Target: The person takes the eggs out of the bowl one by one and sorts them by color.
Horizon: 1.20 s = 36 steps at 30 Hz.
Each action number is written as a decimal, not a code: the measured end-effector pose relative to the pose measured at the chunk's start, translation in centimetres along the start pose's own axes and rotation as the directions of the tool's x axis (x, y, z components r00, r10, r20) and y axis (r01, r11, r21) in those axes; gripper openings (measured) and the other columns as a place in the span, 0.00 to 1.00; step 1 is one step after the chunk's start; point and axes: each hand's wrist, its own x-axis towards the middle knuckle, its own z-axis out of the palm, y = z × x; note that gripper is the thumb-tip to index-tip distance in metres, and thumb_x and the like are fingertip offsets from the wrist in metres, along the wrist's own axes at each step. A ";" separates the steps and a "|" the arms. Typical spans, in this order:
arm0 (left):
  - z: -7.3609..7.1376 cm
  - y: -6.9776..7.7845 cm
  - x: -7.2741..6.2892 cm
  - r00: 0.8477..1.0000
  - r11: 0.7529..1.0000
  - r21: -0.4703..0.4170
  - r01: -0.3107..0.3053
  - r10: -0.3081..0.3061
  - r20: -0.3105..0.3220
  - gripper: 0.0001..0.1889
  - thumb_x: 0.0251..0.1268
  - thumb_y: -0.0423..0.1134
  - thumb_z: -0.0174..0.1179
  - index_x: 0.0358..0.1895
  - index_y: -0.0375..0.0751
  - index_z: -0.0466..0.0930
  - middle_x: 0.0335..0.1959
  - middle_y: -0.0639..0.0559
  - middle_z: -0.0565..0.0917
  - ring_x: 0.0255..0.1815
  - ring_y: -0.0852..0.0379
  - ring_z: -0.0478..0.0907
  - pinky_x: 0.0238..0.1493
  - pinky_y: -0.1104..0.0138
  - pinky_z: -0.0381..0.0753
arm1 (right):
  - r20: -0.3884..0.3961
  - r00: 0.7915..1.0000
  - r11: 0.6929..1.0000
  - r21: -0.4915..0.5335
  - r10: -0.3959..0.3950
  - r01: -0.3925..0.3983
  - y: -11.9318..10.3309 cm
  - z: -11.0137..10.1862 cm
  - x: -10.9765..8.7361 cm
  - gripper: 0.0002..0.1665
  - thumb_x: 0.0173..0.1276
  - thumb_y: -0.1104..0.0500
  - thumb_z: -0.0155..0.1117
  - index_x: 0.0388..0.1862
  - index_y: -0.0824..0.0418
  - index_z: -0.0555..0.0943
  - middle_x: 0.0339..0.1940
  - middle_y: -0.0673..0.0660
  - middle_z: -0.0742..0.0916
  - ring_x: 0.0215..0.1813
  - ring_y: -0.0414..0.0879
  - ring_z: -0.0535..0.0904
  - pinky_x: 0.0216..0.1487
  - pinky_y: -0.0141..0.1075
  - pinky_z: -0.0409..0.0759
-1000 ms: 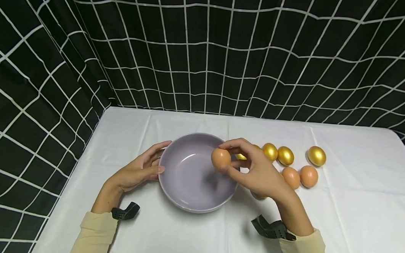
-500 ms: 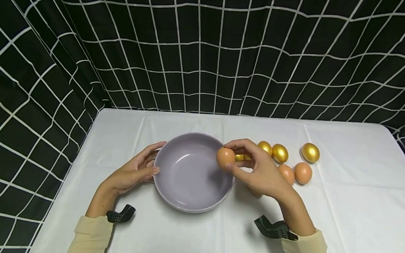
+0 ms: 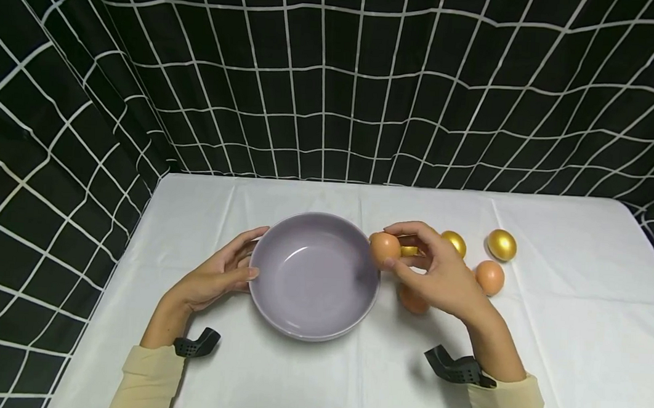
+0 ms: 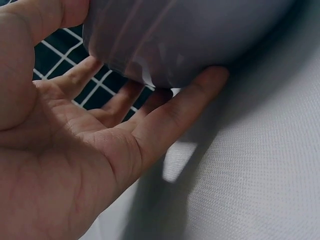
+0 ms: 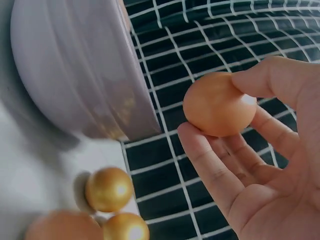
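Observation:
A brown egg [image 3: 385, 249] is pinched between the thumb and fingertips of my right hand [image 3: 447, 281], just beyond the right rim of a lilac bowl [image 3: 314, 283]. The right wrist view shows this egg raised off the table, apart from the bowl's outer wall. My left hand [image 3: 218, 275] holds the bowl at its left side, thumb at the rim. Its fingers [image 4: 170, 112] reach along the curved outer wall, low near the cloth. Inside, the bowl shows only its bare, shiny surface.
Right of the bowl, gold eggs [image 3: 502, 244] and brown eggs [image 3: 490, 278] lie on the white cloth [image 3: 576, 328], some partly hidden behind my right hand. A black curtain with a white grid [image 3: 333, 93] hangs along the back and left.
My right hand has moved right with the brown egg, from over the bowl's inside to past its rim. The left hand keeps its hold; the whole view shifted slightly.

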 end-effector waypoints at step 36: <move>0.0 -0.1 0.0 1.000 1.000 -0.005 0.000 0.000 0.005 0.41 0.77 0.30 0.57 0.86 0.56 0.51 0.83 0.42 0.60 0.75 0.57 0.71 0.63 0.57 0.86 | -0.263 0.958 0.967 -0.193 0.114 -0.168 2.9 -8.5 -3.6 0.28 0.73 0.59 0.72 0.70 0.57 0.77 0.58 0.35 0.82 0.60 0.28 0.77 0.53 0.14 0.79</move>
